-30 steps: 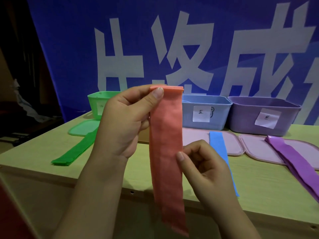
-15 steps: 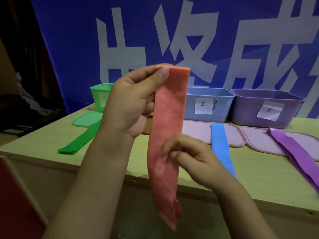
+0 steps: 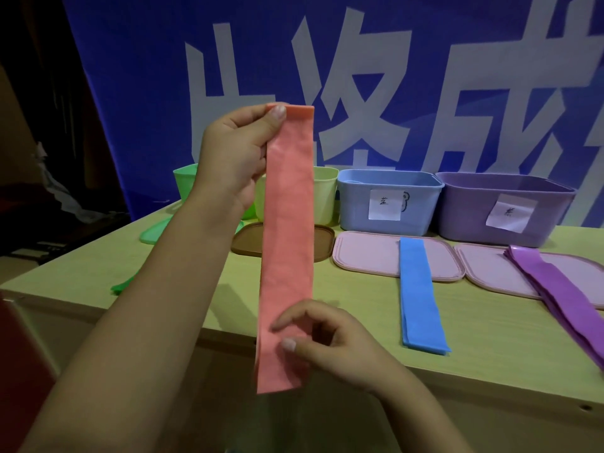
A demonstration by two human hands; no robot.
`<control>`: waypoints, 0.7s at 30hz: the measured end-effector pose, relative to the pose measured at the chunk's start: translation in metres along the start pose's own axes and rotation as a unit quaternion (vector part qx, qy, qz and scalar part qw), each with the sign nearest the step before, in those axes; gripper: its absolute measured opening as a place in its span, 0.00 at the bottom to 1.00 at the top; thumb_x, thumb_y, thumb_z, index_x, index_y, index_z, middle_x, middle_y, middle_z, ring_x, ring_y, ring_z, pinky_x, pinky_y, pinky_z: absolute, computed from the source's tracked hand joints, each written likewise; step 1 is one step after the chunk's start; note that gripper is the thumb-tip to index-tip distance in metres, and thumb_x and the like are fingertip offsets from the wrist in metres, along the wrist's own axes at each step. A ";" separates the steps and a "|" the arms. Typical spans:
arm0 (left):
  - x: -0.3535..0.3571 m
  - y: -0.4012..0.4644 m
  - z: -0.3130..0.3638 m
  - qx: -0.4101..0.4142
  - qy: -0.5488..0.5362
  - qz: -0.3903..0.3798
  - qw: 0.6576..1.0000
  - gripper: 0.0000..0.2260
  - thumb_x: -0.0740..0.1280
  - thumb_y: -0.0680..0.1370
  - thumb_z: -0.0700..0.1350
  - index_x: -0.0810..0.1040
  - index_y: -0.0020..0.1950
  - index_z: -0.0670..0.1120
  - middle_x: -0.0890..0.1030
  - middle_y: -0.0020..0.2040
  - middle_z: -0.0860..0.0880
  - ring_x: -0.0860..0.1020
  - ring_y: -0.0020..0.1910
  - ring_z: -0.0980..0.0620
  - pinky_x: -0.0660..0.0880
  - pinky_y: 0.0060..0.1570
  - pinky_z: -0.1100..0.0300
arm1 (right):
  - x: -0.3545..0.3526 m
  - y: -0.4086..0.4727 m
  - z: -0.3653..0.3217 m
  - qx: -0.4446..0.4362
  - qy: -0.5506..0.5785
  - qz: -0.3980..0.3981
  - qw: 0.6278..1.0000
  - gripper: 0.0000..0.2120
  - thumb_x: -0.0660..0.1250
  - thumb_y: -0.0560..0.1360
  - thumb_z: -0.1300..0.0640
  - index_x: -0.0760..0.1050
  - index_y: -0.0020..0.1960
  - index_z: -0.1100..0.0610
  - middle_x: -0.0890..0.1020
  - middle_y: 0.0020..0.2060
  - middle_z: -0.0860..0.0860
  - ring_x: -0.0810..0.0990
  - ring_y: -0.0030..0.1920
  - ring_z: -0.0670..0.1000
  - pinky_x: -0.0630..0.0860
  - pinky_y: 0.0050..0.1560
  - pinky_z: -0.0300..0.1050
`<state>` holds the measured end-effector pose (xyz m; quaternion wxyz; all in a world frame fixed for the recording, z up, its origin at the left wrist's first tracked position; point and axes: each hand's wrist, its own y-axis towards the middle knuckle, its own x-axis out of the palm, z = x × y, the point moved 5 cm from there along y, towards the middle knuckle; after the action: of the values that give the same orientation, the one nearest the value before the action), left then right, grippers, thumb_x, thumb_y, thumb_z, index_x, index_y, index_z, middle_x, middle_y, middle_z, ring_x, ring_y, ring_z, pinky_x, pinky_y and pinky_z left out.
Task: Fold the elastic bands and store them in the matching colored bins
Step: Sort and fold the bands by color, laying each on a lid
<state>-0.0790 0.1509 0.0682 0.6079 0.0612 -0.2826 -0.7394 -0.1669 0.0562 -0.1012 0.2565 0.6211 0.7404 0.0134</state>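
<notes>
Salmon-pink and hanging straight down the middle of the frame, the pink elastic band [image 3: 287, 243] is held off the table [image 3: 359, 325] by both hands. The left hand [image 3: 235, 158] pinches its top edge, thumb pressed flat on the near face and fingers curled behind, probably to keep the doubled layers lined up while the strip hangs taut. The right hand [image 3: 330, 341] nips the band near its lower end between thumb and forefinger, the other fingers loosely curled; the likely purpose is to bring that end up for the next fold.

Along the back of the table stand the green bin [image 3: 184, 181], a pale yellow bin [image 3: 325, 197], the blue bin [image 3: 389, 201] and the purple bin [image 3: 503, 207], each colour waiting for its match. The blue band [image 3: 420, 292] lies across a pink lid [image 3: 366, 253] toward the table's near edge, and the purple band [image 3: 555, 286] trails off the right of the frame. A brown lid [image 3: 248, 243] sits just behind the pink strip.

The green band [image 3: 122, 286] shows only as a tip beside the left forearm. The raised arm and strip cover much of the green and yellow bins, so no pink bin can be made out. The handwritten labels on the blue and purple bins are too small to read with confidence.
</notes>
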 end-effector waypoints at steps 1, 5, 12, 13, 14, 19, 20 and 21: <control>0.000 0.006 -0.002 0.003 0.019 0.001 1.000 0.12 0.67 0.76 0.41 0.78 0.58 0.39 0.78 0.38 0.50 0.74 0.23 0.62 0.68 0.22 0.71 | -0.001 0.001 0.000 0.008 0.011 0.003 1.000 0.07 0.68 0.74 0.59 0.78 0.47 0.47 0.81 0.45 0.39 0.78 0.50 0.39 0.73 0.50 0.33; -0.004 0.041 -0.016 0.002 0.082 0.005 0.997 0.08 0.68 0.76 0.42 0.80 0.55 0.42 0.81 0.42 0.49 0.79 0.35 0.59 0.73 0.29 0.69 | -0.001 0.004 0.004 0.049 0.004 0.005 0.999 0.07 0.69 0.73 0.60 0.79 0.43 0.48 0.81 0.40 0.39 0.77 0.45 0.38 0.74 0.47 0.33; -0.007 0.106 -0.073 -0.132 0.281 -0.094 0.946 0.07 0.68 0.76 0.42 0.80 0.53 0.42 0.76 0.38 0.48 0.65 0.28 0.57 0.62 0.22 0.67 | -0.007 0.018 0.006 0.099 -0.038 0.047 0.993 0.06 0.69 0.74 0.59 0.81 0.45 0.49 0.80 0.41 0.40 0.76 0.43 0.36 0.73 0.43 0.28; -0.009 0.115 -0.084 -0.167 0.297 -0.108 0.934 0.08 0.68 0.76 0.42 0.80 0.53 0.42 0.75 0.37 0.48 0.64 0.28 0.57 0.61 0.22 0.68 | -0.007 0.023 0.005 0.108 -0.060 0.040 0.991 0.05 0.68 0.74 0.58 0.81 0.47 0.50 0.80 0.43 0.41 0.76 0.44 0.38 0.73 0.44 0.28; -0.012 0.123 -0.094 -0.199 0.309 -0.112 0.923 0.07 0.68 0.76 0.41 0.81 0.52 0.41 0.75 0.36 0.49 0.63 0.27 0.57 0.60 0.21 0.68 | -0.006 0.029 0.005 0.117 -0.076 0.034 0.990 0.06 0.68 0.74 0.58 0.81 0.48 0.51 0.80 0.45 0.43 0.76 0.45 0.39 0.73 0.44 0.30; -0.023 0.153 -0.145 -0.284 0.302 -0.084 0.906 0.06 0.67 0.76 0.39 0.78 0.52 0.41 0.77 0.40 0.47 0.71 0.29 0.59 0.70 0.22 0.72 | -0.010 0.057 0.019 0.182 -0.084 0.027 0.979 0.06 0.67 0.75 0.61 0.81 0.50 0.55 0.78 0.45 0.46 0.76 0.39 0.41 0.73 0.32 0.26; -0.025 0.157 -0.157 -0.291 0.305 -0.082 0.903 0.07 0.67 0.76 0.38 0.78 0.53 0.40 0.78 0.41 0.45 0.74 0.29 0.58 0.73 0.23 0.71 | -0.009 0.060 0.026 0.203 -0.073 0.030 0.976 0.06 0.67 0.75 0.61 0.81 0.49 0.56 0.79 0.47 0.47 0.78 0.41 0.43 0.75 0.35 0.28; -0.027 0.160 -0.169 -0.295 0.315 -0.081 0.899 0.08 0.67 0.76 0.38 0.78 0.54 0.39 0.79 0.43 0.43 0.76 0.30 0.57 0.75 0.24 0.70 | -0.007 0.062 0.034 0.222 -0.066 0.032 0.972 0.05 0.66 0.75 0.61 0.80 0.49 0.55 0.79 0.49 0.49 0.79 0.44 0.45 0.78 0.39 0.33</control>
<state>0.1395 0.1022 -0.0002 0.5934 0.1313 0.1603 -0.7778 -0.0959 0.0535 -0.1067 0.1602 0.6856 0.6858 -0.1841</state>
